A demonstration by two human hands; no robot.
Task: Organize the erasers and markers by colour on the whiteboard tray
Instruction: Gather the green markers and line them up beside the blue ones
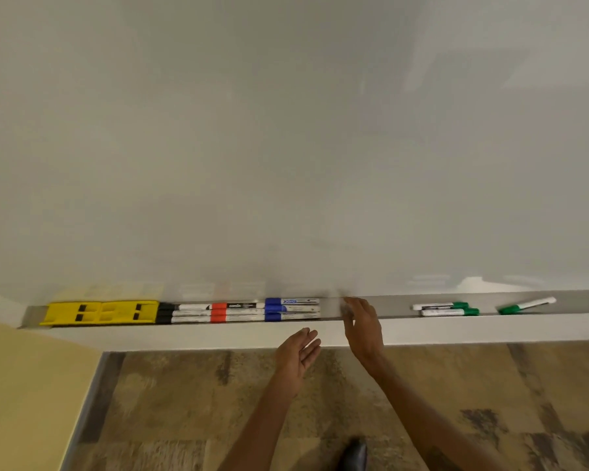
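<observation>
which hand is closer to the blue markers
Right. The right hand reaches into the tray just right of the blue markers; the left hand hovers open below the tray's front edge, farther off.

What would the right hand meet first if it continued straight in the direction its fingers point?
Probably the whiteboard behind the tray: the right hand points up over the bare stretch, right of the blue markers. Depth is unclear.

A single wide-angle view from the person's head, facing a pale glossy whiteboard at close range and tilted downward. The board fills the upper two thirds. Its long grey metal tray crosses the frame below, curved by the lens. Mottled brown carpet floor lies at the bottom.
</observation>
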